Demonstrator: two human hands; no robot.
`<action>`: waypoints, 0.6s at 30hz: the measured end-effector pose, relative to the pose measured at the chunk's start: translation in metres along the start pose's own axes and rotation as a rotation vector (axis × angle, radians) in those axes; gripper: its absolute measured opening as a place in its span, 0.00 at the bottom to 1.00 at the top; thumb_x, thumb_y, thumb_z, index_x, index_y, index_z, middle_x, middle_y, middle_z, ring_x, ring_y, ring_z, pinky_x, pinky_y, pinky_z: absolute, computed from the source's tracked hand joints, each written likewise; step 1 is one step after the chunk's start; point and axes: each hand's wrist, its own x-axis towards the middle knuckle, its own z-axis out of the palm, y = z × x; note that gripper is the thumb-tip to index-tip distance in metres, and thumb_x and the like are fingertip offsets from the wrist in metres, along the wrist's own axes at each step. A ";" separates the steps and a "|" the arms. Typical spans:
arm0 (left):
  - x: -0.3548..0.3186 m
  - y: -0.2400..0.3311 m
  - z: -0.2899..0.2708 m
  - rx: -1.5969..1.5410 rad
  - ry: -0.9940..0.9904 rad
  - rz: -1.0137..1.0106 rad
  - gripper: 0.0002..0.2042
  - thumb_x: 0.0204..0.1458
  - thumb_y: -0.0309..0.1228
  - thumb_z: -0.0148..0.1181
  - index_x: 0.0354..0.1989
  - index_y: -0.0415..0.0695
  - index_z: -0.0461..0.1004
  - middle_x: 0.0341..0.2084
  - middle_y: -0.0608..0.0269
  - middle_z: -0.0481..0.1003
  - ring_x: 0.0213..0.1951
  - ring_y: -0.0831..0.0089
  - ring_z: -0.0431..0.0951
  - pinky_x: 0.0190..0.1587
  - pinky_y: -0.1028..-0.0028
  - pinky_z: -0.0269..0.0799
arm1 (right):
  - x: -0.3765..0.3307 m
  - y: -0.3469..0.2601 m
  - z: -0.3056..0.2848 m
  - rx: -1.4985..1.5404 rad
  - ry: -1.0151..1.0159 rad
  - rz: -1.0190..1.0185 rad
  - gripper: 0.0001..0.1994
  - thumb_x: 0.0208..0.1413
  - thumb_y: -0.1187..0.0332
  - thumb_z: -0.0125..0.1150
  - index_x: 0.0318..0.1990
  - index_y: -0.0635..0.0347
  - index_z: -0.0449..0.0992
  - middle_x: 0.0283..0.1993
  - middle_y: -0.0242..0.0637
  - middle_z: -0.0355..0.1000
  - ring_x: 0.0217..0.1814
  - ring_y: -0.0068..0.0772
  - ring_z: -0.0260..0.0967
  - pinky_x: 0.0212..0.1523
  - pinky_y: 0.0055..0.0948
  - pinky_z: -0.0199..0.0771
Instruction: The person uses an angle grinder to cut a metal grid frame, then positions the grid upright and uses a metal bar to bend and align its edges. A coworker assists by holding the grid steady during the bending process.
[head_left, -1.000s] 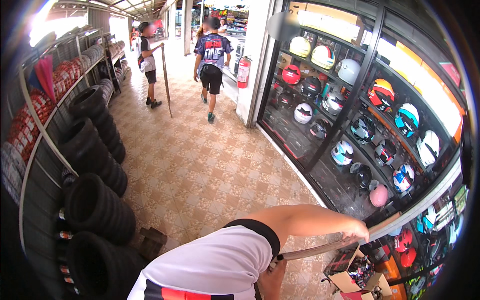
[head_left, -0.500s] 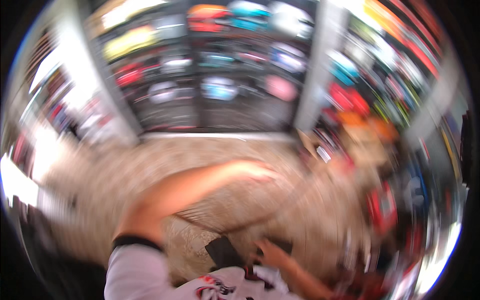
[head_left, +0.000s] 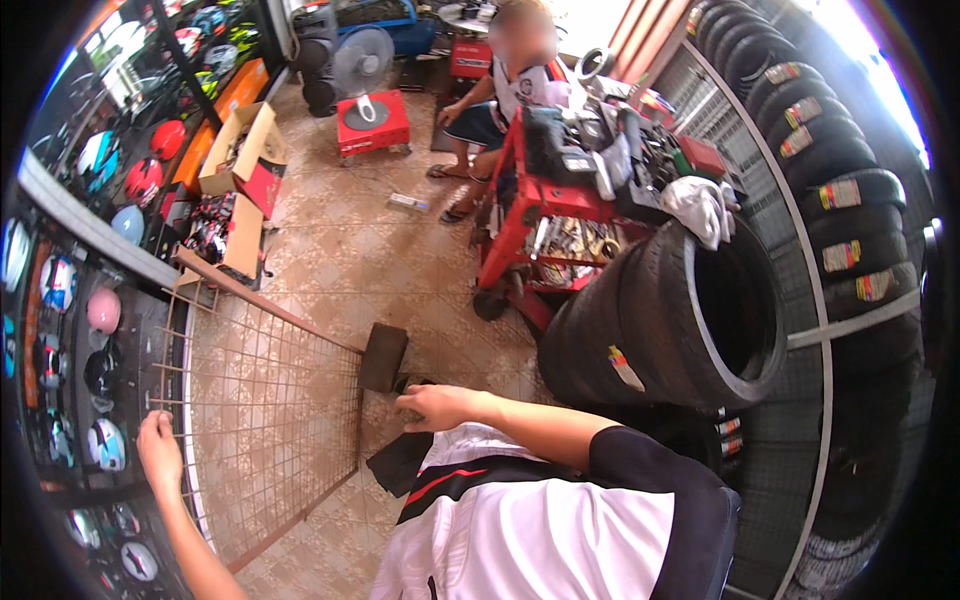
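Observation:
A wire mesh panel [head_left: 265, 400] with a brown frame stands on the tiled floor at the left, beside a glass cabinet. My left hand [head_left: 160, 455] is at its outer edge, fingers curled around the wires. In front of my body is my right hand [head_left: 445, 407], its fingers drawn together; what they hold, if anything, is hidden. A dark flat block-like thing [head_left: 384, 357] lies just beyond that hand, near the panel's inner edge. Another dark shape [head_left: 398, 464] shows beside my shirt; I cannot tell what it is.
Helmets fill the glass cabinet [head_left: 60, 190]. Open cardboard boxes [head_left: 243, 235] stand by it. Ahead, a person [head_left: 525, 80] sits near a fan [head_left: 362, 65] on a red box. Rightward are a red tool cart [head_left: 515, 215], stacked tyres [head_left: 625, 315] and a tyre rack [head_left: 850, 195].
The view has swung right and cleared of blur. My left arm, stretched across the middle before, is now at the left by the panel. My right hand stays close to my body.

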 end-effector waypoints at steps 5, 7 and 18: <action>-0.002 -0.008 0.004 0.111 0.058 0.067 0.14 0.68 0.34 0.50 0.45 0.36 0.78 0.44 0.43 0.79 0.49 0.44 0.77 0.53 0.54 0.71 | -0.086 0.066 -0.023 0.011 0.173 0.267 0.21 0.61 0.55 0.65 0.56 0.56 0.76 0.52 0.52 0.75 0.57 0.56 0.74 0.58 0.47 0.74; -0.005 -0.014 0.014 0.210 0.059 0.006 0.14 0.68 0.34 0.50 0.47 0.36 0.77 0.46 0.43 0.78 0.51 0.43 0.76 0.54 0.53 0.70 | -0.107 0.102 -0.052 -0.020 0.303 0.360 0.21 0.59 0.54 0.66 0.54 0.57 0.78 0.49 0.54 0.76 0.55 0.57 0.75 0.56 0.48 0.76; -0.037 0.098 0.037 0.359 0.522 -0.309 0.15 0.65 0.37 0.53 0.43 0.40 0.84 0.39 0.39 0.79 0.41 0.45 0.79 0.46 0.53 0.75 | -0.063 0.226 -0.313 -0.126 0.924 0.249 0.13 0.60 0.64 0.66 0.43 0.65 0.79 0.36 0.47 0.77 0.41 0.50 0.78 0.44 0.41 0.78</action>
